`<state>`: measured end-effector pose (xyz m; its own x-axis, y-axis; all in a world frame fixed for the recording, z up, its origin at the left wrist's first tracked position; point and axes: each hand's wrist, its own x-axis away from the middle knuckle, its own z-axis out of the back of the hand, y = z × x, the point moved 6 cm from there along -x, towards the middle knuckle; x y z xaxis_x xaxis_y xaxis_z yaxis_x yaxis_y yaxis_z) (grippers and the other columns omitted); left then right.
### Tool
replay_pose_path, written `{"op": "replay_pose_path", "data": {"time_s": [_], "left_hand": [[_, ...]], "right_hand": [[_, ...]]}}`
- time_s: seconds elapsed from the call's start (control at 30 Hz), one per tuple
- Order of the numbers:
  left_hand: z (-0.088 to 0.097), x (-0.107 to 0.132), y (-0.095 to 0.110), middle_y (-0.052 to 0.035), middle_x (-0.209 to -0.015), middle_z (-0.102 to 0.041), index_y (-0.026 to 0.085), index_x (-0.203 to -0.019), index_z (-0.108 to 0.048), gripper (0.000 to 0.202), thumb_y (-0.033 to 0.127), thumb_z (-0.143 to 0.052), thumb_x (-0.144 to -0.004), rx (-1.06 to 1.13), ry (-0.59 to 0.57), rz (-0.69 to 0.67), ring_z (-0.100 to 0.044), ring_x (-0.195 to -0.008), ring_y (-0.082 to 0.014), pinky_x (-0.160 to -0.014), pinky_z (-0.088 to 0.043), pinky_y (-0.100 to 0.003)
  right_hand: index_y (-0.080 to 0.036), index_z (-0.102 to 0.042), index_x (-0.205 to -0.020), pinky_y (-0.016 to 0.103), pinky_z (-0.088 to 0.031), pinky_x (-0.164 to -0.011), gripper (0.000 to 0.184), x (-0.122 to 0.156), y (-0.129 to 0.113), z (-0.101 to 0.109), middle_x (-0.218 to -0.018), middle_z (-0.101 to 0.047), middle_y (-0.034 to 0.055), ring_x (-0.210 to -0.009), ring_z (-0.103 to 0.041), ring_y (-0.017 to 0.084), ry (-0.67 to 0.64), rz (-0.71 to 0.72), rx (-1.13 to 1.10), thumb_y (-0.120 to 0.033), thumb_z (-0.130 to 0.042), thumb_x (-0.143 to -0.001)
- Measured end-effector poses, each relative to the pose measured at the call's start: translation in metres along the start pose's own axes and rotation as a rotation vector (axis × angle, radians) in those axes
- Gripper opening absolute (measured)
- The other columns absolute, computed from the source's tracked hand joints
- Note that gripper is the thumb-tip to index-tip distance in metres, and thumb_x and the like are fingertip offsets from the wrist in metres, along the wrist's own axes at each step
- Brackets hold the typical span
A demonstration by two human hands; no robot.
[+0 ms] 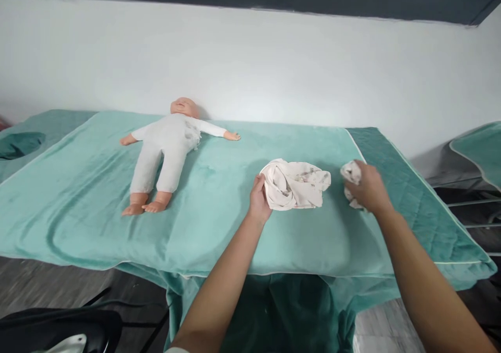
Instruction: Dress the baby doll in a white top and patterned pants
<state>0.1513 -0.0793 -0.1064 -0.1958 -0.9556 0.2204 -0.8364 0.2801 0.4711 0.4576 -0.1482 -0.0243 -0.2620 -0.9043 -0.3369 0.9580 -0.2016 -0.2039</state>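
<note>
A baby doll (170, 146) in a white bodysuit lies on its back at the left of a table covered with a teal blanket (97, 207). To its right lies a crumpled white patterned cloth (297, 186). My left hand (259, 199) grips the left edge of that cloth, fingers curled. My right hand (368, 188) is closed round a smaller bunched white cloth (351, 175) near the blanket's right border.
A darker quilted teal cover (415, 196) shows at the table's right side. Another teal-covered surface (479, 149) stands at the far right and one (23, 141) at the far left. A black chair (58, 329) sits at the bottom left. A white wall runs behind.
</note>
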Motion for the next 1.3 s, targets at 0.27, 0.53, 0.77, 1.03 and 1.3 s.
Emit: {"op": "replay_pose_path", "data": {"time_s": [0.27, 0.53, 0.77, 1.03, 1.3], "left_hand": [[-0.002, 0.000, 0.000, -0.0037, -0.102, -0.072, 0.020, -0.101, -0.067, 0.023, 0.035, -0.070, -0.085, -0.043, -0.001, 0.014, -0.068, -0.101, -0.0194, -0.096, -0.050, -0.032], [-0.001, -0.001, 0.000, -0.0011, -0.091, -0.071, 0.019, -0.093, -0.064, 0.024, 0.032, -0.077, -0.079, -0.047, -0.021, -0.013, -0.068, -0.087, -0.0153, -0.086, -0.052, -0.028], [-0.016, 0.004, 0.018, 0.0009, -0.081, -0.067, 0.017, -0.090, -0.062, 0.040, 0.040, -0.086, -0.068, -0.301, -0.039, -0.067, -0.064, -0.074, -0.0130, -0.074, -0.049, -0.026], [-0.106, 0.047, 0.101, -0.0007, -0.085, -0.068, 0.017, -0.091, -0.071, 0.033, 0.049, -0.071, -0.083, -0.973, -0.478, -0.248, -0.059, -0.077, -0.0147, -0.071, -0.044, -0.024], [-0.161, 0.092, 0.169, -0.0032, -0.092, -0.066, 0.020, -0.092, -0.067, 0.019, 0.034, -0.055, -0.096, -1.728, -0.490, -0.809, -0.061, -0.088, -0.0197, -0.078, -0.044, -0.030]], "right_hand": [[-0.024, -0.045, -0.148, 0.057, -0.049, -0.097, 0.062, 0.004, 0.010, -0.040, -0.143, -0.055, 0.0162, -0.124, -0.055, 0.038, -0.132, -0.152, 0.087, -0.048, -0.050, -0.091], [-0.016, -0.033, -0.155, 0.063, -0.034, -0.113, 0.082, 0.005, -0.002, -0.018, -0.158, -0.039, 0.0217, -0.146, -0.036, 0.041, -0.034, -0.099, 0.071, -0.058, -0.057, -0.088], [-0.015, -0.041, -0.149, 0.058, -0.030, -0.119, 0.069, 0.017, -0.071, 0.008, -0.157, -0.040, 0.0216, -0.149, -0.031, 0.035, 0.048, 0.158, -0.194, -0.050, -0.056, -0.091], [-0.027, -0.061, -0.131, 0.041, -0.049, -0.103, 0.042, 0.008, -0.205, 0.057, -0.130, -0.067, 0.0058, -0.118, -0.063, 0.023, -0.214, 0.467, -0.738, -0.043, -0.059, -0.093], [-0.021, -0.068, -0.110, 0.031, -0.045, -0.075, 0.028, -0.008, -0.262, 0.103, -0.098, -0.072, 0.0047, -0.086, -0.063, 0.021, -0.017, 0.489, -0.407, -0.019, -0.047, -0.091]]}}
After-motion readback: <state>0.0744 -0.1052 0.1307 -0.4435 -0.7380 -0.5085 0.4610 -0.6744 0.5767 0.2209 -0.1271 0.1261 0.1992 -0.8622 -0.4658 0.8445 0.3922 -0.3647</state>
